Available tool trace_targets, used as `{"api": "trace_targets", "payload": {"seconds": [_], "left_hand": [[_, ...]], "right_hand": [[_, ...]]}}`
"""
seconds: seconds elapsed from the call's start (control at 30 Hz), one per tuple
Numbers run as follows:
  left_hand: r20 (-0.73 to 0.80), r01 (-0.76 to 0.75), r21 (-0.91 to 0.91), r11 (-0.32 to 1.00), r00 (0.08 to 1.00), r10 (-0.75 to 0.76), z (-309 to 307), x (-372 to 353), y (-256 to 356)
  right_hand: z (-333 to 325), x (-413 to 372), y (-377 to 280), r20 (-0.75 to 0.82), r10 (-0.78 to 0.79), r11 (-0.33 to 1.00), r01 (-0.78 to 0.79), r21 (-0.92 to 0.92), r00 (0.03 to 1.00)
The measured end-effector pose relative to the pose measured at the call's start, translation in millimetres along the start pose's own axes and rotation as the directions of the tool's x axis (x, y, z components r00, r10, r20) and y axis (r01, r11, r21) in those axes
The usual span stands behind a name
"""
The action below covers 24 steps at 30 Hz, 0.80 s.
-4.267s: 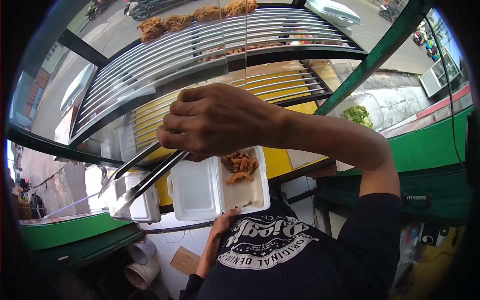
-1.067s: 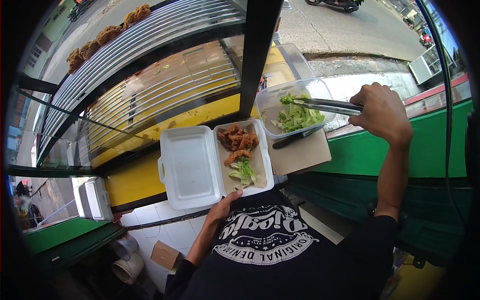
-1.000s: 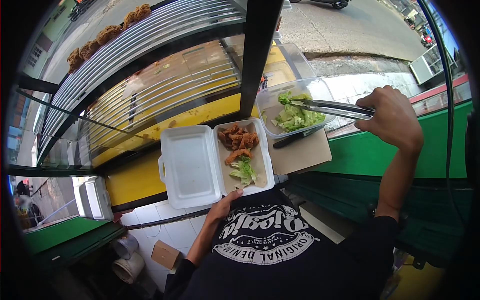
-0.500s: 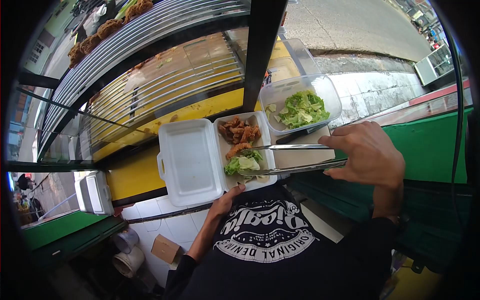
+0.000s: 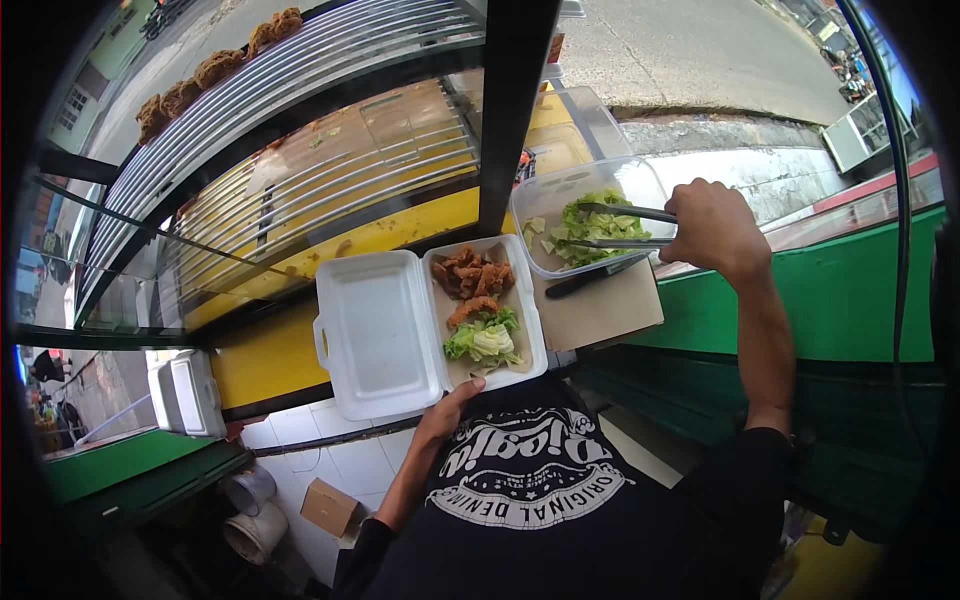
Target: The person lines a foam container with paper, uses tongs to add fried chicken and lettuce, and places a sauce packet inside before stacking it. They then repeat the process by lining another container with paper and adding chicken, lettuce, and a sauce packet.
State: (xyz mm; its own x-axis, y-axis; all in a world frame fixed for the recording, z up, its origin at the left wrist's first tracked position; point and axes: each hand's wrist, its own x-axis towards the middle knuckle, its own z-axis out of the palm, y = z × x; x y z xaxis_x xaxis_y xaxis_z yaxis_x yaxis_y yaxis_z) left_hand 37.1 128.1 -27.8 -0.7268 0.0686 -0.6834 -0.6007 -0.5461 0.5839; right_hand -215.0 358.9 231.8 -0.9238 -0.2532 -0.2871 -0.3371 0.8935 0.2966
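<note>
My left hand [image 5: 447, 411] grips the near edge of an open white foam box [image 5: 383, 335], its thumb on the rim. In the box's right half lie brown fried pieces [image 5: 470, 274], with lettuce [image 5: 485, 341] nearer to me. My right hand [image 5: 712, 230] is closed round metal tongs [image 5: 632, 243]. The tongs' tips are apart, one on each side of some cut lettuce [image 5: 590, 225] in a clear plastic tub [image 5: 527, 250], right of the box.
A dark-handled utensil [image 5: 570, 284] lies on brown cardboard [image 5: 610, 306] below the tub. At the left stand closed foam boxes [image 5: 187, 391]. A dark post [image 5: 515, 110] and a rack [image 5: 300, 130] with fried pieces rise beyond the foam box.
My right hand and the tongs have moved from the foam box up and right to the clear tub. Lettuce stays in the box, and my left hand still holds its edge.
</note>
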Motion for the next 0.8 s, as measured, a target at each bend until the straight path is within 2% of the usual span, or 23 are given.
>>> {"api": "trace_targets", "payload": {"seconds": [0.03,0.07,0.2,0.27,0.33,0.37,0.43,0.47,0.53,0.57,0.73,0.8], "left_hand": [[-0.003,0.02,-0.013,1.0,1.0,-0.02,4,-4,4],[-0.006,0.038,-0.026,0.999,0.999,-0.038,6,-5,7],[-0.015,0.011,-0.018,1.0,1.0,-0.012,5,-5,5],[0.03,-0.034,-0.007,0.999,0.999,0.034,1,1,0],[0.023,-0.022,0.001,1.0,0.999,0.022,4,-2,3],[0.018,-0.011,0.012,1.0,1.0,0.011,4,-4,5],[0.023,-0.017,0.012,1.0,1.0,0.017,3,-3,3],[0.035,-0.028,0.015,0.999,0.999,0.028,3,-2,3],[0.017,0.015,0.042,0.999,1.0,-0.016,7,-7,10],[-0.001,0.055,0.069,0.996,0.998,-0.055,8,-8,13],[-0.005,-0.022,0.056,0.998,1.0,0.023,9,-7,8],[0.015,-0.041,0.031,0.999,0.999,0.041,10,-8,9]], "right_hand": [[11,5,-3,-0.017,-0.036,0.999,0.036,-0.003,0.999],[23,5,-2,-0.145,-0.135,0.991,0.135,-0.013,0.98],[1,-11,-2,-0.081,-0.121,0.993,0.119,-0.026,0.989],[-13,-26,6,-0.055,-0.104,0.995,0.104,-0.013,0.993],[-24,-47,19,-0.191,-0.171,0.967,0.202,0.156,0.967],[-34,-55,20,-0.188,-0.175,0.966,0.205,0.157,0.967],[-51,-70,22,-0.087,-0.203,0.925,0.221,0.31,0.975],[-53,-73,20,-0.084,-0.205,0.924,0.221,0.313,0.975],[-54,-80,17,-0.086,-0.367,0.845,0.371,0.385,0.926],[-45,-80,15,-0.156,-0.447,0.808,0.473,0.352,0.881],[-48,-77,8,-0.107,-0.45,0.832,0.46,0.31,0.886],[-52,-70,14,-0.04,-0.22,0.93,0.222,0.292,0.975]]}}
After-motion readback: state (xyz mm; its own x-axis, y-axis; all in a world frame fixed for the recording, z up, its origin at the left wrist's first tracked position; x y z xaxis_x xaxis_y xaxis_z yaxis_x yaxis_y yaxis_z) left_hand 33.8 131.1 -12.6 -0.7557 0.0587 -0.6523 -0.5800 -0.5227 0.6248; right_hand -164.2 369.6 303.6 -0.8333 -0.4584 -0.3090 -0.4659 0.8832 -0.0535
